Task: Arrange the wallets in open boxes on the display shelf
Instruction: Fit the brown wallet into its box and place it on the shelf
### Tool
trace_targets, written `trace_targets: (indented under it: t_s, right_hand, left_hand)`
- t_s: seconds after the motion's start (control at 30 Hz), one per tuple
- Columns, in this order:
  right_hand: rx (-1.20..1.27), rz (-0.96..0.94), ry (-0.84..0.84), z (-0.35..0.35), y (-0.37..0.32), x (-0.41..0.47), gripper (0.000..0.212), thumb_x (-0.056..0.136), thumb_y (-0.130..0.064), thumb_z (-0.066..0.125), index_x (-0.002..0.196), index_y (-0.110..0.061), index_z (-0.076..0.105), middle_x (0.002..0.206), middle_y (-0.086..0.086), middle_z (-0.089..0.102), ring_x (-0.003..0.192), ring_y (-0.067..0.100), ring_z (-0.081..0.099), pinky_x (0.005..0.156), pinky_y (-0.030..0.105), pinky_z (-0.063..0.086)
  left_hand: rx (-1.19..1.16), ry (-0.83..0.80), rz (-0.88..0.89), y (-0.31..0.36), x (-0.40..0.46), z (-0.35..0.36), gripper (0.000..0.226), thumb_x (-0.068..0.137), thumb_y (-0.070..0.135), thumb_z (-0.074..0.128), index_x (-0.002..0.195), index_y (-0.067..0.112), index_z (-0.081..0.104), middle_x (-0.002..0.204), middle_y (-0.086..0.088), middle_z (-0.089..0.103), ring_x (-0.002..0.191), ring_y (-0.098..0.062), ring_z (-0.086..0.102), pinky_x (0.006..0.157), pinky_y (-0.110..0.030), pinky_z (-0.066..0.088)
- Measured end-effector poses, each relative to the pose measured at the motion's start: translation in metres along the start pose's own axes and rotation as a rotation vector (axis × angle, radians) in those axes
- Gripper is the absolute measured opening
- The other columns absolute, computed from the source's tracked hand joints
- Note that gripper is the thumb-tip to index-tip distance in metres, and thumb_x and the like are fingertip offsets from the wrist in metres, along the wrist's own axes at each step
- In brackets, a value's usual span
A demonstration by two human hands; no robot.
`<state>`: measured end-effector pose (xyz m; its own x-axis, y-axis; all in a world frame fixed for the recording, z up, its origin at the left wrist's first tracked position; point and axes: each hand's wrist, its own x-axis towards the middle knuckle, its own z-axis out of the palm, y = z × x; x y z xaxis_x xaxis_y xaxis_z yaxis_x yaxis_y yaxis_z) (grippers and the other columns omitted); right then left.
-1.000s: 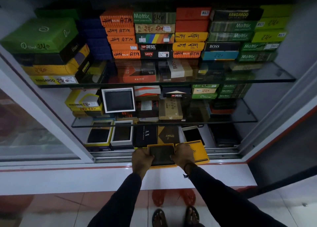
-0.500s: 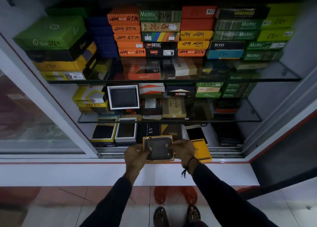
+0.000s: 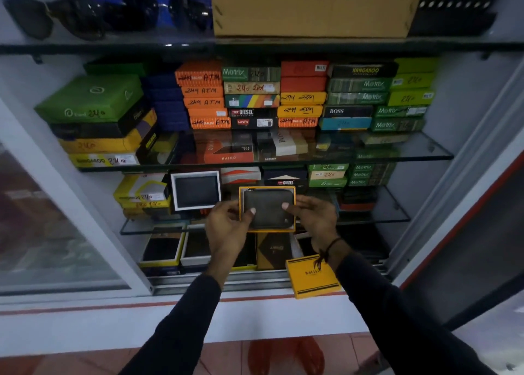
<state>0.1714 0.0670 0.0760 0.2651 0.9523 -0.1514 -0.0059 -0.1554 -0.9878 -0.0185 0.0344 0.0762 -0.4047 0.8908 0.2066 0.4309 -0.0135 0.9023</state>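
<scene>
Sunglasses (image 3: pixel 85 17) cut off at top; box labels blurred.

The middle glass shelf (image 3: pixel 397 220) carries a white-rimmed open box (image 3: pixel 196 190) propped upright, with stacked yellow boxes (image 3: pixel 141 197) just left of that box, a Diesel box (image 3: pixel 285 180) to its right and green boxes (image 3: pixel 351 174) farther right.

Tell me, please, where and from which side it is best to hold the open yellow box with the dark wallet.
Probably by the short side rims of the open yellow box, from left and right, as the left hand and right hand do, with thumbs on the wallet: the box stands tilted up.
</scene>
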Motion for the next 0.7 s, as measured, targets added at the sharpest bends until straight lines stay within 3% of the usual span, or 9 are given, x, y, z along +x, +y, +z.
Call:
trace_targets:
  t_s: [0.23, 0.3, 0.37, 0.47, 0.6, 0.7]
  right_hand:
    - [-0.026, 0.001, 0.085, 0.025, -0.022, 0.058, 0.035, 0.065, -0.007, 0.089, 0.097, -0.012, 0.077, 0.098, 0.006, 0.077, 0.088, 0.021, 0.073, 0.077, 0.040, 0.063]
    - [-0.028, -0.008, 0.082, 0.031, -0.023, 0.066, 0.037, 0.068, -0.004, 0.086, 0.103, -0.008, 0.075, 0.103, 0.008, 0.076, 0.089, 0.020, 0.072, 0.062, 0.023, 0.061]
    - [-0.030, -0.005, 0.083, 0.036, -0.024, 0.074, 0.043, 0.071, 0.002, 0.083, 0.112, -0.001, 0.071, 0.105, 0.010, 0.072, 0.083, 0.017, 0.067, 0.045, 0.007, 0.048]
    - [-0.029, -0.003, 0.089, 0.040, -0.023, 0.083, 0.044, 0.071, 0.007, 0.080, 0.114, 0.006, 0.068, 0.109, 0.017, 0.071, 0.079, 0.017, 0.063, 0.039, 0.004, 0.042]
    - [-0.005, -0.010, 0.054, 0.033, -0.019, 0.088, 0.042, 0.071, 0.008, 0.081, 0.110, 0.005, 0.068, 0.109, 0.018, 0.071, 0.083, 0.022, 0.066, 0.044, 0.011, 0.051]
    - [-0.070, -0.006, 0.075, 0.026, -0.011, 0.085, 0.032, 0.068, -0.004, 0.086, 0.097, -0.011, 0.074, 0.100, 0.009, 0.076, 0.088, 0.020, 0.072, 0.072, 0.033, 0.064]
  left_hand:
    - [0.182, -0.006, -0.008, 0.022, 0.058, 0.036, 0.018, 0.084, 0.025, 0.077, 0.101, 0.018, 0.075, 0.099, -0.002, 0.077, 0.091, -0.019, 0.073, 0.081, -0.035, 0.060]
    - [0.232, -0.007, -0.017, 0.023, 0.068, 0.042, 0.018, 0.086, 0.024, 0.075, 0.102, 0.016, 0.075, 0.102, -0.005, 0.076, 0.095, -0.022, 0.072, 0.082, -0.032, 0.058]
    - [0.282, -0.024, -0.050, 0.023, 0.075, 0.047, 0.020, 0.088, 0.023, 0.073, 0.105, 0.012, 0.074, 0.105, -0.009, 0.074, 0.098, -0.025, 0.070, 0.079, -0.030, 0.053]
    - [0.323, -0.040, -0.072, 0.022, 0.079, 0.052, 0.022, 0.091, 0.022, 0.070, 0.108, 0.009, 0.072, 0.108, -0.012, 0.073, 0.100, -0.026, 0.069, 0.075, -0.029, 0.049]
    - [0.329, -0.032, -0.064, 0.019, 0.076, 0.055, 0.024, 0.090, 0.022, 0.070, 0.109, 0.007, 0.072, 0.109, -0.012, 0.073, 0.100, -0.027, 0.070, 0.075, -0.028, 0.052]
    - [0.296, 0.001, -0.022, 0.008, 0.068, 0.053, 0.028, 0.087, 0.025, 0.073, 0.109, 0.008, 0.071, 0.112, -0.012, 0.071, 0.100, -0.028, 0.070, 0.085, -0.038, 0.060]
